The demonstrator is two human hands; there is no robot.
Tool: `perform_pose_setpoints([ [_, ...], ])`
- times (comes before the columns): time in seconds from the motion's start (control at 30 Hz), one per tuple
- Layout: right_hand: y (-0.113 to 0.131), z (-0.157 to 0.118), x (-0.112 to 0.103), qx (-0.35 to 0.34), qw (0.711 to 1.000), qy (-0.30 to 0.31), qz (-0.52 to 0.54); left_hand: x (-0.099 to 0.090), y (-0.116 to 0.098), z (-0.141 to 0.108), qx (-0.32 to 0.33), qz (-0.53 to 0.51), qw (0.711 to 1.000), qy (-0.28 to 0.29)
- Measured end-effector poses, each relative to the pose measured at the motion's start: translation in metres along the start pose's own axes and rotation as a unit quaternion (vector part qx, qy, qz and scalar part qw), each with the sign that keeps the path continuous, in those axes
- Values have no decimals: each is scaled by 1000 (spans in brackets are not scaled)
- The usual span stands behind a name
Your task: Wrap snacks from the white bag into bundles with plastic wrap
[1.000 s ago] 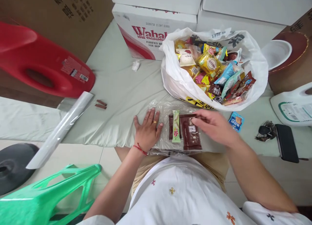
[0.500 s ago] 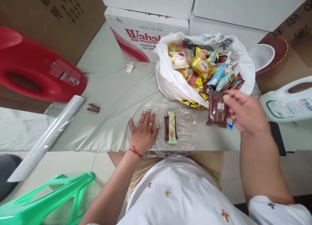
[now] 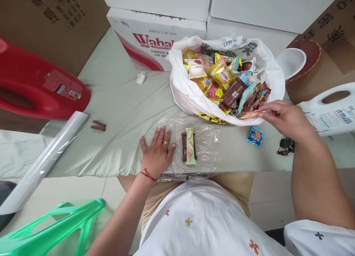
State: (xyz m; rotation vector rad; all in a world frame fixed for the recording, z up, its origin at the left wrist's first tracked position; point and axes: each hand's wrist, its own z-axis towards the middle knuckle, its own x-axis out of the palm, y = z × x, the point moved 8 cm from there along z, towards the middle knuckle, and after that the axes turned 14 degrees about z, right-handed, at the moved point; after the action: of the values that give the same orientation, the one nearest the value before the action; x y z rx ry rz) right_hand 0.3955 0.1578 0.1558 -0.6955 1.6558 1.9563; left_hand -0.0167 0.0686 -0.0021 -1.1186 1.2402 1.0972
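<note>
My left hand lies flat with fingers spread, on the left edge of a sheet of clear plastic film. On the film, right of that hand, a green-wrapped snack bar rests over dark brown wrapped bars. My right hand is at the front right rim of a white plastic bag full of wrapped snacks. Its fingertips pinch a small pinkish-orange wrapped snack there. A brown snack packet lies on top in the bag. A blue snack packet sits on the table below.
A roll of clear film and two small brown strips lie at left. A red jug stands behind them. Boxes line the back. On the right are a white jug, a white bowl and keys.
The brown snack packet has left my right hand and now lies in the bag. That hand has moved right and pinches another snack at the rim. My left hand stays on the film.
</note>
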Motion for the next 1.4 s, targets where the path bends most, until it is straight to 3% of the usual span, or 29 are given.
perform_pose_setpoints([
  [0.13,29,-49,-18,-6,979,-173,112,0,-1,0,1,2,1000,4],
  [0.2,50,-71,-5,-34,966,-186,176,1,-1,0,-2,5,1000,7],
  [0.37,97,-93,96,-98,983,2,154,2,-2,-1,2,17,1000,19],
  [0.57,126,-103,183,-235,970,-58,-13,0,-1,-2,-1,20,1000,24],
  [0.7,122,-118,236,-256,964,-11,-77,-1,-1,-3,3,12,1000,19],
  [0.8,114,-127,259,-239,967,30,-87,-1,0,-3,4,4,1000,17],
  [0.9,111,-131,262,-238,968,52,-53,-1,4,-4,0,-17,1000,9],
  [1.0,112,-131,253,-251,967,44,2,-6,14,-7,-26,-63,997,-42],
  [1.13,108,-126,241,-225,974,-8,21,-19,38,-16,-116,-105,975,-156],
  [1.23,94,-123,229,-185,982,-20,30,-21,51,-20,-181,-99,962,-177],
  [1.3,68,-120,203,-136,988,-73,30,-22,53,-19,-190,-83,964,-165],
  [1.4,-1,-116,135,20,977,-212,-29,-20,48,-17,-150,-64,978,-131],
])
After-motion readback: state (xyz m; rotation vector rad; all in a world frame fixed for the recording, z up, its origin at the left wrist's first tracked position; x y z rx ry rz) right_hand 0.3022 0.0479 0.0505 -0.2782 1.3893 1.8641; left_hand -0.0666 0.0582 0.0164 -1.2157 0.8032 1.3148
